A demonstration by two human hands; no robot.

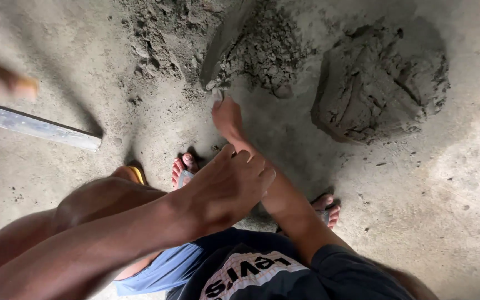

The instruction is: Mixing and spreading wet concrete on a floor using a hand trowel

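Left hand (226,191), loosely curled and empty, is rested on the right forearm; beyond it, a trowel (224,44) is gripped by the right hand (228,118); mortar mound (381,83) lies alongside.

metal bar (37,126), mortar mound (381,83), concrete floor (445,205)

The concrete floor (434,222) is matt, grey and dusty, rough with grit. The mortar mound (381,83) looks damp, coarse and cracked; the loose heap (268,50) is crumbly. The trowel blade (223,44) is dull metal smeared with cement, and the straightedge bar (34,126) is scuffed metal.
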